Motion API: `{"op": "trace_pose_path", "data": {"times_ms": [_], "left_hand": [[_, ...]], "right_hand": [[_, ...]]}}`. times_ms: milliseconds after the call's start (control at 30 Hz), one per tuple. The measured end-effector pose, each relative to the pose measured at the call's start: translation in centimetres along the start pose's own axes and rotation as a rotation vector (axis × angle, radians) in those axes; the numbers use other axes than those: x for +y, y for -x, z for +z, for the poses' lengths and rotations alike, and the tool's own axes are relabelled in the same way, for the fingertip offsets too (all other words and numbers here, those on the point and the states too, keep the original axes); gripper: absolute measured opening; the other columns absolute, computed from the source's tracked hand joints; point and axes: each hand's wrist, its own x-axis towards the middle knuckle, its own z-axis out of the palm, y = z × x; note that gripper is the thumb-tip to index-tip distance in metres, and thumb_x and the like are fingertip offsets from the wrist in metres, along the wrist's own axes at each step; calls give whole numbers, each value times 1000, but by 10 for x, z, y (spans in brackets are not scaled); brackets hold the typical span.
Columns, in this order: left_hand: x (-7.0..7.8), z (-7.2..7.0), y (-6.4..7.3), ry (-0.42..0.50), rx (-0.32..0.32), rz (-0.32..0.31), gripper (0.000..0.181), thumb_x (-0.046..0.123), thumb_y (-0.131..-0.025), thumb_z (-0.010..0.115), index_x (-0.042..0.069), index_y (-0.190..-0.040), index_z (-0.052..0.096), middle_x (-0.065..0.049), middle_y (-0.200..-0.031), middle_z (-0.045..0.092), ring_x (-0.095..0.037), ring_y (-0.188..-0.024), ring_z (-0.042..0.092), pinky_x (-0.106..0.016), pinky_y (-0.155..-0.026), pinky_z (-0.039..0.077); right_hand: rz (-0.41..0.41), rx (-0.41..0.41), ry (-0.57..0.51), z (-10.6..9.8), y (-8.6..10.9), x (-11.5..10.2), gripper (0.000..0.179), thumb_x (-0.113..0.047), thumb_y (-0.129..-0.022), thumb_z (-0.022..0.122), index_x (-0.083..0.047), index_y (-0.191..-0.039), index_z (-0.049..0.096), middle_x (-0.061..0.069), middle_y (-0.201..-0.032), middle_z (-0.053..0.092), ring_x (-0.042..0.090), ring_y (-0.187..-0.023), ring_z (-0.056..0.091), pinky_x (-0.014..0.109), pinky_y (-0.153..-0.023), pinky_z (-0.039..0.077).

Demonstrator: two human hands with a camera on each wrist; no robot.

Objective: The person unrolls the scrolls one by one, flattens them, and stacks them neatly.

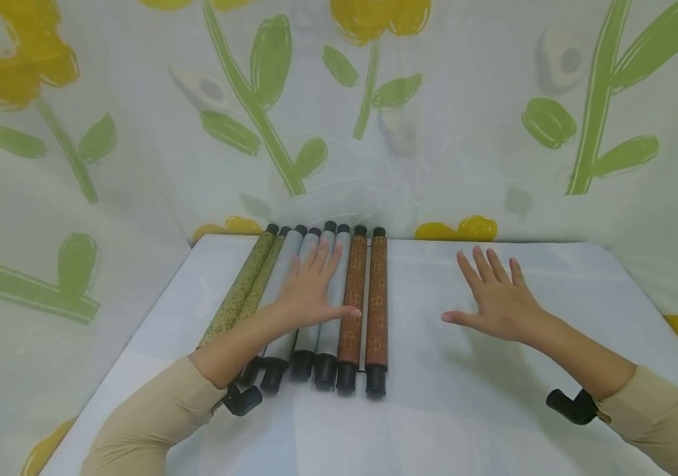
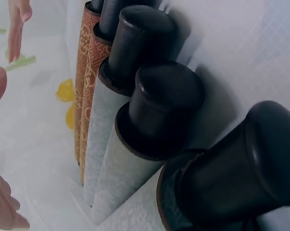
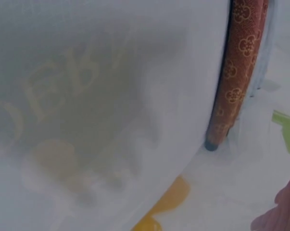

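Note:
Several rolled scrolls with black end knobs lie side by side, lengthwise, on the left half of the white table. Leftmost are two green-gold patterned scrolls (image 1: 237, 291), then several pale grey scrolls (image 1: 282, 347). Two brown scrolls (image 1: 378, 297) with gold flower patterns form the right end of the row. My left hand (image 1: 309, 287) is spread over the grey scrolls, its thumb overlapping a brown one in the head view. Over the tabletop right of the row, my right hand (image 1: 502, 304) is spread with nothing in it. Large black knobs (image 2: 166, 96) fill the left wrist view.
The white table (image 1: 434, 410) has its back edge against a pale curtain (image 1: 464, 132) printed with yellow flowers and green leaves. Faint lettering (image 3: 58, 86) shows on the tabletop in the right wrist view. Black wrist mounts (image 1: 573, 406) sit at both beige sleeves.

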Motion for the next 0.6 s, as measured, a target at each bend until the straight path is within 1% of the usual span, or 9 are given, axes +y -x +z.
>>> {"op": "trace_pose_path", "data": {"times_ms": [67, 167, 267, 367, 433, 500, 567, 600], "left_hand": [[0, 2, -1, 35, 0, -2, 119, 71, -73, 61, 19, -150, -14, -14, -156, -13, -34, -144, -3, -55, -113, 8], [1, 6, -3, 87, -3, -4, 119, 69, -73, 64, 19, -151, -10, -14, -156, -11, -33, -144, 2, -52, -111, 21], [3, 9, -6, 139, -4, -4, 117, 68, -73, 65, 20, -152, -6, -14, -158, -7, -32, -144, 7, -53, -106, 30], [7, 12, -9, 193, -9, -17, 116, 68, -72, 65, 24, -152, -7, -12, -158, -5, -35, -143, 13, -55, -100, 38], [8, 15, -11, 223, -21, -31, 116, 68, -72, 66, 29, -150, -10, -12, -158, -5, -39, -141, 16, -55, -97, 41], [9, 19, -14, 254, -36, -50, 116, 66, -72, 67, 32, -149, -13, -13, -158, -7, -42, -140, 18, -56, -97, 41], [9, 23, -17, 285, -55, -68, 116, 65, -72, 68, 34, -148, -15, -15, -157, -8, -44, -138, 19, -56, -98, 39], [9, 26, -19, 299, -59, -72, 116, 64, -72, 69, 34, -148, -14, -16, -157, -7, -45, -138, 19, -56, -100, 37]], "right_hand": [[-1, 1, 1, 0, -3, -2, 111, -76, -79, 47, -6, -152, 2, 27, -155, -1, 46, -141, -4, 67, -105, -6], [-5, 4, -5, 0, -7, -5, 110, -76, -79, 47, -5, -152, 3, 27, -155, -1, 45, -141, -3, 67, -106, -5], [-8, 7, -5, 0, -11, -8, 110, -76, -79, 47, -5, -152, 3, 27, -155, -1, 45, -141, -2, 67, -106, -5], [-11, 7, -2, 0, -14, -11, 110, -76, -80, 46, -5, -152, 3, 27, -155, 0, 46, -141, -1, 67, -106, -4], [-13, 6, 1, 1, -18, -13, 109, -76, -80, 45, -6, -152, 2, 26, -155, 0, 46, -141, 0, 67, -106, -3], [-16, 5, -5, 2, -21, -15, 109, -75, -80, 46, -6, -152, 2, 26, -155, 0, 46, -141, 1, 67, -106, -3], [-18, 5, -11, 2, -25, -16, 108, -74, -81, 46, -6, -152, 2, 25, -155, -1, 46, -141, 2, 67, -106, -3], [-19, 6, -9, 3, -27, -17, 108, -74, -81, 46, -6, -152, 3, 25, -155, 0, 46, -141, 3, 67, -107, -3]]}}
